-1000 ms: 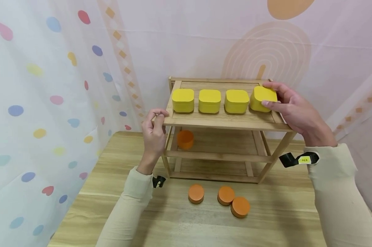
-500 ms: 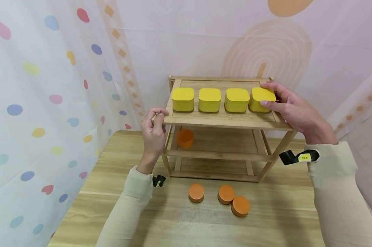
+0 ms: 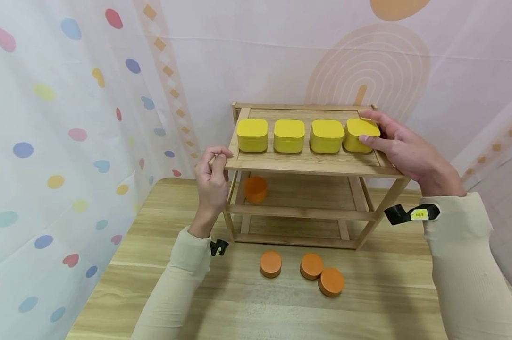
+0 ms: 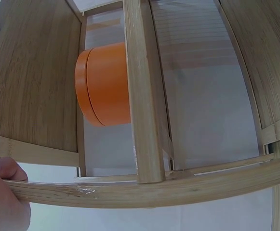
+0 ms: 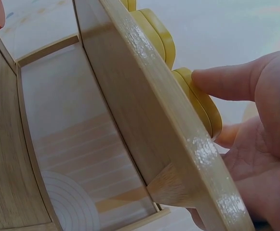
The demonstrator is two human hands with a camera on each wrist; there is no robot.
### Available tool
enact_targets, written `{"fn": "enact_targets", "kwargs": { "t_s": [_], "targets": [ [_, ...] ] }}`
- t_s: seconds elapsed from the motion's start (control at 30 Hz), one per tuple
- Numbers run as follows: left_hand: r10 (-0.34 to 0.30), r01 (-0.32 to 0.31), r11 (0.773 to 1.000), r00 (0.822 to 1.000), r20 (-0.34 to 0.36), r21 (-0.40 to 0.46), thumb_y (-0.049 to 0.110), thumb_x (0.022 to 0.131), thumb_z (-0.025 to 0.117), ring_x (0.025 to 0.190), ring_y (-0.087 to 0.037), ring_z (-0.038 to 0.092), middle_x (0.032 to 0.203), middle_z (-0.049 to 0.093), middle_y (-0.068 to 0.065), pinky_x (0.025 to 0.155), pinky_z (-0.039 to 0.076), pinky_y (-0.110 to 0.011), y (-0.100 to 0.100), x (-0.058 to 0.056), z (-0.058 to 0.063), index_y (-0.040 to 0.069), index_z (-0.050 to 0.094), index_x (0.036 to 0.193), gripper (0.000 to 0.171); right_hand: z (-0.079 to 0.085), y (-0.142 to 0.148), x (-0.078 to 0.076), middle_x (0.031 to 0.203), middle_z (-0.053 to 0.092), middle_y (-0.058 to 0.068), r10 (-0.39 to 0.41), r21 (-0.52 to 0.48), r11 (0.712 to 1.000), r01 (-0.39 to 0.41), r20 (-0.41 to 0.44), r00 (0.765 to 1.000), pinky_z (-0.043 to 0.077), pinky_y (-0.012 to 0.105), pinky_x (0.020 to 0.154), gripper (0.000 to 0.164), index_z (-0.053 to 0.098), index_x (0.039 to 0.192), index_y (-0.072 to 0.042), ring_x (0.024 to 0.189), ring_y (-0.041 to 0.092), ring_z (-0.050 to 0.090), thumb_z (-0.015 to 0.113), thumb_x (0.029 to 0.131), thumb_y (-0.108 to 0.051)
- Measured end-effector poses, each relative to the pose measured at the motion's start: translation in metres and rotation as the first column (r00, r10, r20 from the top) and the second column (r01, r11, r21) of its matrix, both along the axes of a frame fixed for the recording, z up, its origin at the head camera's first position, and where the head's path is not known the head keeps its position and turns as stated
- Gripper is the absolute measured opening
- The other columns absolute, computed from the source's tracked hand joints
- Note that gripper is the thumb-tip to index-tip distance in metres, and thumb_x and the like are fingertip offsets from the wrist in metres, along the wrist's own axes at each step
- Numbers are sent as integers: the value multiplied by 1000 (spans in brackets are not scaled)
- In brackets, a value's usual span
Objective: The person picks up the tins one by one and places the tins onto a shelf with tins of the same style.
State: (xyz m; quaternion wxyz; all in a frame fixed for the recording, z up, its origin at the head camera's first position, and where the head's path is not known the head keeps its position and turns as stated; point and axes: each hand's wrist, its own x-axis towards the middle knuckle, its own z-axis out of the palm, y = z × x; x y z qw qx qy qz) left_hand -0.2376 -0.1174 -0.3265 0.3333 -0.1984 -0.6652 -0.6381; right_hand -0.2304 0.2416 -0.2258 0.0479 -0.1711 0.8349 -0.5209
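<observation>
Several yellow rounded-square boxes stand in a row on the top tier of a wooden shelf rack [image 3: 306,164]. My right hand [image 3: 413,151] holds the rightmost yellow box [image 3: 357,137] between thumb and fingers; the box rests on the top board. In the right wrist view, the thumb touches the side of that yellow box [image 5: 197,98], with some fingers hidden behind the board. My left hand [image 3: 213,182] grips the rack's front left corner, fingers curled at the edge. An orange round container [image 3: 255,190] sits on the middle tier and shows closer in the left wrist view [image 4: 106,84].
Three orange round lids or discs lie on the wooden table [image 3: 154,264] before the rack: one left [image 3: 270,264], and a touching pair with a rear disc [image 3: 311,266] and a front disc [image 3: 331,282]. A patterned curtain [image 3: 260,56] hangs behind and at the left.
The rightmost yellow box, slightly tilted a second ago, now sits level in the row, with my right hand still on it. My left hand stays at the rack corner.
</observation>
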Motion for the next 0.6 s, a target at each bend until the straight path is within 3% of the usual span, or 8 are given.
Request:
{"fn": "enact_targets", "kwargs": {
  "t_s": [0.1,0.3,0.43,0.6],
  "targets": [
    [-1,1,1000,1000,0,-3,11,101,40,38,-11,27,46,34,3,37,24,-24,0,0,0,-6,59,96,26,0,0,0,165,4,5,-7,6,1000,7,13,1000,12,28,119,61,22,156,-19,147,17,12,51,103,-26],
    [12,-11,1000,1000,7,-5,10,101,40,38,-11,28,47,34,3,37,24,-24,-2,1,-1,-5,59,95,25,0,-3,1,161,18,14,-25,17,1000,25,23,999,14,37,118,63,19,157,-25,143,23,22,51,103,-32],
    [9,-9,1000,1000,13,-5,10,101,40,38,-11,29,47,35,3,37,25,-24,-1,0,-3,-5,59,96,25,-1,-3,1,160,19,14,-54,27,998,53,19,998,14,41,118,66,17,157,-27,142,25,21,51,102,-35],
    [9,-9,1000,1000,18,-5,10,101,39,39,-11,29,47,35,4,38,25,-24,0,-1,-5,-5,59,97,25,-5,-2,0,153,31,8,-119,0,993,119,-18,993,25,28,109,64,20,157,-24,135,18,31,51,102,-37]
  ]
}}
